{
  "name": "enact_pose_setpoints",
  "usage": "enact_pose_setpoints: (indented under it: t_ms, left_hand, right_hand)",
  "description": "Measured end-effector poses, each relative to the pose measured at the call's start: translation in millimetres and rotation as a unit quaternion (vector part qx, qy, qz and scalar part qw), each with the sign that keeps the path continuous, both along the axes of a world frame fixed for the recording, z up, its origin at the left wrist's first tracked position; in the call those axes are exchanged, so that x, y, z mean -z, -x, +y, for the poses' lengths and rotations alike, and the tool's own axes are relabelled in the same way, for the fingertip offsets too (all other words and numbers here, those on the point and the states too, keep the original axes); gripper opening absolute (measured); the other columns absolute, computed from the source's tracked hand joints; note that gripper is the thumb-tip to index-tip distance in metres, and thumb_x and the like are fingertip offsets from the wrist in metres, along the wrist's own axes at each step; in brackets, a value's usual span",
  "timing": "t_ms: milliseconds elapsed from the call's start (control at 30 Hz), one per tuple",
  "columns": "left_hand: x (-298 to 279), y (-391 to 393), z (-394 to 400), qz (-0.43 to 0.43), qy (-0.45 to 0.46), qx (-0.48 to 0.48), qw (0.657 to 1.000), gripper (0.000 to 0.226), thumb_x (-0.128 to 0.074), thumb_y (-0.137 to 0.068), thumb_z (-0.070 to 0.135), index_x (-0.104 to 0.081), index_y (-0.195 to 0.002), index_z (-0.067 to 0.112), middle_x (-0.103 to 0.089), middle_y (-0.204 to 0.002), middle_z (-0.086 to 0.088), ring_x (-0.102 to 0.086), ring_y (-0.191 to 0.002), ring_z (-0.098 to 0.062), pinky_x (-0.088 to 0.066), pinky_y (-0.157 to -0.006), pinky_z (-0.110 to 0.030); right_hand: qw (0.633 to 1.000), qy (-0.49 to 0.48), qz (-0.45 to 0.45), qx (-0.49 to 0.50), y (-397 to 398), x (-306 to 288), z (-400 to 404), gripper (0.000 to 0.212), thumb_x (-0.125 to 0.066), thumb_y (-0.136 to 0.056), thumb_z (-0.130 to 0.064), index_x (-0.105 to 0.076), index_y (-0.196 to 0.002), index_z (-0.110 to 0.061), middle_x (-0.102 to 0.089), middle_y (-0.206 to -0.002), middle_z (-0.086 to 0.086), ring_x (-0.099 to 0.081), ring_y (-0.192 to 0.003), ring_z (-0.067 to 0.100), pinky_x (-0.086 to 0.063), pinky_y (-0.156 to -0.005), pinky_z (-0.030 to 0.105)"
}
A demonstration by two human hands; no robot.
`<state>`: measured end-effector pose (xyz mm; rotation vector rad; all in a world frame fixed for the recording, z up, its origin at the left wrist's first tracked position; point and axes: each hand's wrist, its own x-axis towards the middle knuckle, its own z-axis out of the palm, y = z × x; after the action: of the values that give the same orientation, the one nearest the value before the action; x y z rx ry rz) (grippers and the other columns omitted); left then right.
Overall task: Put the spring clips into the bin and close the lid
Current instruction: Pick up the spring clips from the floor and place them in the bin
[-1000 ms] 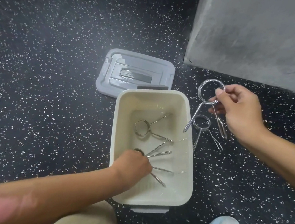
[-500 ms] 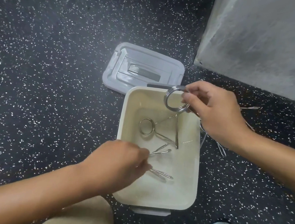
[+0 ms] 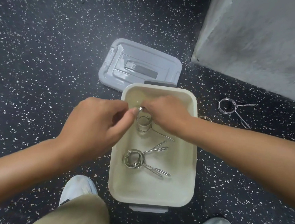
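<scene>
1. Both hands meet over the bin (image 3: 193,166): right hand (image 3: 165,114) pinches a spring clip (image 3: 143,123) low inside; left hand (image 3: 97,124) is curled loosely, apparently holding nothing.
2. Release it flat beside the other clips (image 3: 134,158).
3. One clip (image 3: 227,106) and the lid (image 3: 141,66) remain on the floor.

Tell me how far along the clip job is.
Done: a pair of clips lies in the bin. In hand: the right hand is lowering a clip into the bin, the left hand beside it. Left: one clip on the floor, another partly hidden behind the right arm, and the lid is off.
</scene>
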<state>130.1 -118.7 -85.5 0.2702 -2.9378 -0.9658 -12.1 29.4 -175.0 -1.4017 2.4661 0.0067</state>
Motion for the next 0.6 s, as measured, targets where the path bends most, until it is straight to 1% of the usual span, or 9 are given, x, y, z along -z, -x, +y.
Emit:
enact_pose_setpoints:
  t_ms: [33, 100, 167, 233, 333, 433, 533, 600]
  left_hand:
    - [-1.2, 1.6, 1.1, 0.002, 0.002, 0.001, 1.0, 0.052, -0.049, -0.097, 0.046, -0.034, -0.054, 0.021, -0.033, -0.04, 0.002, -0.034, -0.04, -0.015, -0.034, -0.045, -0.034]
    - [-3.3, 2.2, 3.5, 0.0, 0.005, 0.004, 1.0, 0.051, -0.049, -0.096, 0.046, -0.033, -0.054, 0.023, -0.033, -0.04, 0.002, -0.035, -0.04, -0.014, -0.035, -0.045, -0.034]
    - [-4.2, 3.2, 6.4, 0.001, 0.006, 0.007, 1.0, 0.049, -0.05, -0.096, 0.045, -0.034, -0.054, 0.025, -0.033, -0.04, 0.003, -0.036, -0.04, -0.012, -0.037, -0.046, -0.035]
    - [-3.9, 3.6, 8.7, -0.001, 0.018, 0.016, 1.0, 0.048, -0.051, -0.095, 0.045, -0.034, -0.054, 0.026, -0.034, -0.041, 0.003, -0.037, -0.041, -0.013, -0.039, -0.046, -0.035]
    - [-1.9, 2.9, 12.0, -0.011, 0.031, 0.027, 0.999, 0.047, -0.051, -0.095, 0.046, -0.033, -0.055, 0.027, -0.034, -0.042, 0.003, -0.037, -0.042, -0.016, -0.036, -0.046, -0.033]
    - [0.7, 3.0, 13.6, -0.019, 0.049, 0.046, 0.998, 0.044, -0.049, -0.094, 0.049, -0.042, -0.058, 0.025, -0.039, -0.043, 0.004, -0.04, -0.043, -0.018, -0.042, -0.046, -0.035]
    - [1.1, 1.6, 15.4, -0.027, 0.059, 0.065, 0.996, 0.043, -0.048, -0.093, 0.05, -0.047, -0.061, 0.022, -0.044, -0.045, 0.005, -0.046, -0.045, -0.019, -0.043, -0.047, -0.036]
    - [0.1, 6.3, 22.1, -0.024, 0.055, 0.08, 0.995, 0.043, -0.048, -0.093, 0.05, -0.048, -0.061, 0.021, -0.049, -0.047, 0.004, -0.05, -0.046, -0.02, -0.043, -0.048, -0.035]
  right_hand:
    - [1.0, -0.015, 0.002, -0.005, -2.0, 5.3, -2.7, 0.02, -0.053, -0.099, -0.028, -0.067, -0.113, -0.027, -0.075, -0.102, 0.003, -0.068, -0.091, 0.031, -0.03, -0.061, 0.032]
    - [0.999, -0.053, -0.007, -0.008, -6.3, 13.5, -6.7, 0.022, -0.051, -0.098, -0.022, -0.068, -0.112, -0.026, -0.074, -0.105, 0.003, -0.069, -0.095, 0.031, -0.032, -0.063, 0.032]
    - [0.997, -0.082, -0.002, -0.015, -9.8, 20.8, -7.8, 0.024, -0.053, -0.095, -0.017, -0.07, -0.11, -0.022, -0.073, -0.104, 0.004, -0.069, -0.098, 0.032, -0.032, -0.064, 0.033]
    - [0.996, -0.089, 0.004, -0.012, -12.5, 22.2, -7.4, 0.022, -0.055, -0.093, -0.016, -0.071, -0.108, -0.017, -0.072, -0.104, 0.006, -0.069, -0.098, 0.032, -0.032, -0.063, 0.033]
    - [0.996, -0.087, -0.028, 0.015, -15.5, 27.7, -6.8, 0.018, -0.058, -0.092, -0.012, -0.07, -0.105, -0.012, -0.069, -0.104, 0.009, -0.067, -0.098, 0.033, -0.034, -0.064, 0.033]
    - [0.995, -0.066, -0.053, 0.061, -20.3, 33.1, -10.8, 0.017, -0.061, -0.09, -0.012, -0.07, -0.103, -0.009, -0.07, -0.104, 0.01, -0.069, -0.097, 0.034, -0.044, -0.067, 0.034]
    - [0.993, -0.046, -0.067, 0.084, -22.1, 35.7, -9.8, 0.02, -0.059, -0.091, -0.013, -0.069, -0.108, -0.011, -0.069, -0.106, 0.01, -0.068, -0.097, 0.033, -0.044, -0.066, 0.033]
    - [0.99, 0.009, -0.088, 0.114, -17.6, 32.3, 1.0, 0.02, -0.058, -0.091, -0.013, -0.067, -0.11, -0.014, -0.069, -0.105, 0.01, -0.067, -0.095, 0.032, -0.049, -0.07, 0.034]
